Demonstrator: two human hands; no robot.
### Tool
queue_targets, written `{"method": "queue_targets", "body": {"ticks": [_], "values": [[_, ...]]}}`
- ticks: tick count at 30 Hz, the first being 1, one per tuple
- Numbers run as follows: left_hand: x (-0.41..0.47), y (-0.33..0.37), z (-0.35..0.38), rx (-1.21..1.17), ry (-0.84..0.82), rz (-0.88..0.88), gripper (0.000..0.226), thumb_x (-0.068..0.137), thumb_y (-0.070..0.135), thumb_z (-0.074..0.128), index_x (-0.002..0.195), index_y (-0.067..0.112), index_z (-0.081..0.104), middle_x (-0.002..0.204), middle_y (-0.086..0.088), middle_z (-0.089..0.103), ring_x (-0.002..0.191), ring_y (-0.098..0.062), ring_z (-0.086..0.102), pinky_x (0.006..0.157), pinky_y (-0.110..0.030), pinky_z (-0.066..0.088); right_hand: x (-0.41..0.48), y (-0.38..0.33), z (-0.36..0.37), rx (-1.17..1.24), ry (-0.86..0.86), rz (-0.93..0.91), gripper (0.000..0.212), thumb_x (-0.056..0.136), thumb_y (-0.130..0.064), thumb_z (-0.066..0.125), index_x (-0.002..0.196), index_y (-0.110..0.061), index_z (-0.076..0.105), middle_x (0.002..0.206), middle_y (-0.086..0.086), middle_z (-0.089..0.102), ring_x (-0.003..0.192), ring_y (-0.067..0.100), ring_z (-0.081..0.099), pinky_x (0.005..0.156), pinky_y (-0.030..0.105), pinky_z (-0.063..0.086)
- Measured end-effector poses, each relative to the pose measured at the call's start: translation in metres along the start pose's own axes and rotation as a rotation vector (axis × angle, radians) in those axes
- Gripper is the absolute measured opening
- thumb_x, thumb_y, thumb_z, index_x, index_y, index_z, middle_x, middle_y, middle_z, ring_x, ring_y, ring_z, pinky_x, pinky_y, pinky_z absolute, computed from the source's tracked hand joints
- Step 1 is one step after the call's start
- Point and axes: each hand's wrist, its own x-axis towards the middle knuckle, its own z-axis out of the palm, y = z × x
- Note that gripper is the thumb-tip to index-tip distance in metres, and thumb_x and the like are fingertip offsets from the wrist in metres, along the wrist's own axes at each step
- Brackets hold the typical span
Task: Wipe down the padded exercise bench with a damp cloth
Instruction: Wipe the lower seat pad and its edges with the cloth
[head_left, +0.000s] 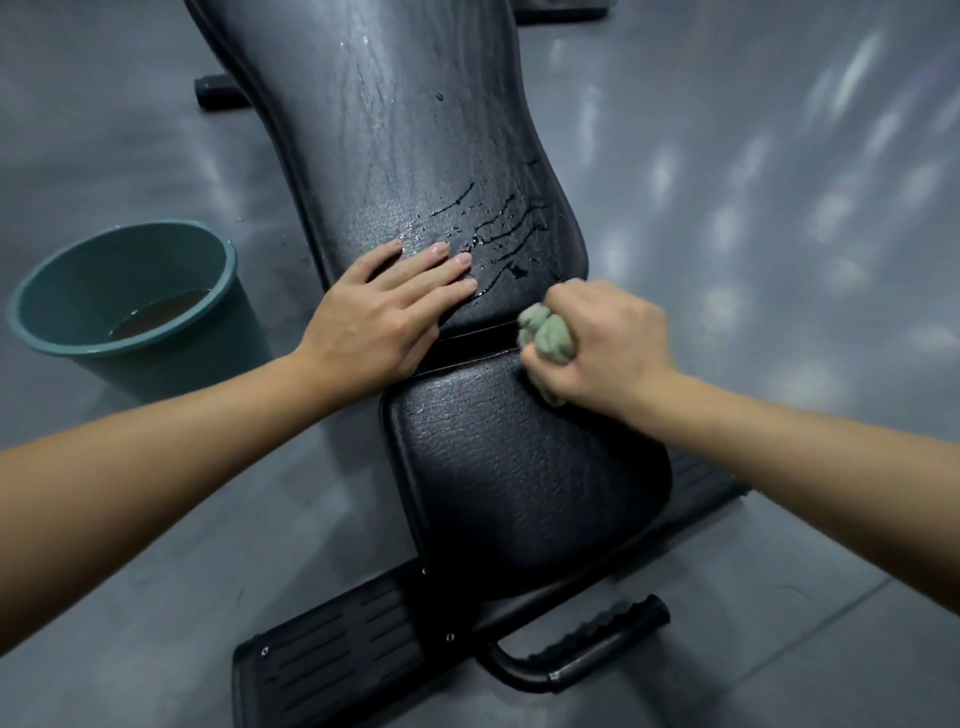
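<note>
Grey gym floor (779, 260); a teal water bucket (244, 312) stands at nine o'clock of the black padded bench (519, 493). The left hand (384, 312) lies flat on the wet pad with spread fingers. The right hand (602, 338) has its grip clenched round the green cloth (548, 338) at the pad gap.

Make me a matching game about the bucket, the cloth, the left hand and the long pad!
Things:
1. bucket
2. cloth
3. left hand
4. long pad

States:
A. streaked with wet drips
B. bunched up in the right hand
C. standing on the floor
D. resting flat, holding nothing

Pairs: 1-C, 2-B, 3-D, 4-A
</note>
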Motion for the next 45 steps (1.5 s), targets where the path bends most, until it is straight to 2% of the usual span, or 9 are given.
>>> {"method": "queue_targets", "body": {"ticks": [4,7,10,15,20,24,31,35,45], "values": [[0.001,0.000,0.002,0.009,-0.016,0.014,0.043,0.103,0.018,0.047,0.145,0.018,0.056,0.156,0.000,0.047,0.144,-0.020,0.044,0.116,-0.049,0.036,-0.004,-0.079,0.013,0.120,-0.062,-0.260,0.032,0.072,-0.047,0.066,0.081,-0.018,0.058,0.081,0.006,0.060,0.077,0.032,0.056,0.061,0.041,0.042],[0.000,0.000,0.001,0.008,-0.009,0.012,0.041,0.104,0.015,0.046,0.143,0.017,0.057,0.154,0.000,0.049,0.144,-0.020,0.045,0.115,-0.049,0.037,-0.012,-0.129,0.027,0.181,-0.149,-0.496,0.025,0.075,-0.037,0.068,0.085,-0.016,0.060,0.083,0.006,0.059,0.076,0.031,0.053,0.059,0.039,0.032],[0.001,0.000,-0.002,-0.019,-0.018,0.026,0.041,0.104,0.014,0.044,0.143,0.015,0.057,0.154,-0.001,0.049,0.144,-0.023,0.044,0.116,-0.051,0.035,-0.008,-0.135,0.034,0.205,-0.195,-0.615,0.024,0.076,-0.034,0.069,0.087,-0.014,0.062,0.084,0.007,0.058,0.074,0.031,0.052,0.055,0.039,0.036],[-0.002,-0.007,-0.004,-0.016,-0.064,0.094,0.050,0.095,0.014,0.054,0.145,0.012,0.055,0.156,-0.006,0.047,0.145,-0.027,0.043,0.117,-0.054,0.033,0.007,-0.051,0.019,0.246,-0.167,-0.523,0.043,0.081,-0.052,0.065,0.088,-0.009,0.064,0.085,0.009,0.060,0.077,0.032,0.057,0.062,0.040,0.043],[0.007,-0.003,-0.008,-0.024,0.006,0.096,0.041,0.098,0.018,0.043,0.130,0.008,0.067,0.143,-0.010,0.060,0.131,-0.032,0.058,0.107,-0.051,0.043,0.018,0.028,0.012,0.250,-0.019,-0.077,0.029,0.080,-0.041,0.058,0.081,-0.012,0.060,0.073,0.001,0.057,0.066,0.027,0.057,0.054,0.039,0.050],[0.024,0.001,-0.007,-0.006,0.034,0.087,0.026,0.091,0.019,0.055,0.110,0.009,0.070,0.121,-0.010,0.068,0.106,-0.033,0.065,0.093,-0.047,0.047,0.014,0.026,0.020,0.232,0.051,-0.009,0.022,0.080,-0.036,0.060,0.079,-0.013,0.061,0.071,-0.001,0.056,0.063,0.023,0.055,0.054,0.038,0.048],[0.019,0.007,-0.006,-0.004,0.056,0.041,0.020,0.090,0.017,0.056,0.105,0.009,0.067,0.111,-0.009,0.067,0.099,-0.033,0.061,0.093,-0.044,0.045,0.025,0.022,0.018,0.222,-0.065,-0.090,0.023,0.081,-0.035,0.059,0.075,-0.013,0.057,0.068,-0.002,0.053,0.060,0.018,0.046,0.052,0.034,0.042],[0.044,-0.004,-0.017,-0.006,-0.041,0.153,0.012,0.085,0.022,0.049,0.089,0.012,0.056,0.090,-0.010,0.057,0.083,-0.032,0.054,0.070,-0.043,0.044,0.033,0.012,0.018,0.200,-0.108,-0.094,0.026,0.081,-0.038,0.058,0.073,-0.013,0.056,0.068,-0.002,0.052,0.061,0.023,0.050,0.052,0.037,0.043],[0.048,0.004,-0.007,0.059,-0.042,0.079,0.025,0.096,0.031,0.046,0.100,0.009,0.058,0.102,-0.014,0.057,0.091,-0.034,0.053,0.073,-0.046,0.042,-0.006,0.006,0.009,0.158,-0.029,0.202,0.024,0.087,-0.045,0.057,0.087,-0.021,0.056,0.084,-0.007,0.049,0.076,0.019,0.051,0.064,0.038,0.047]]}}
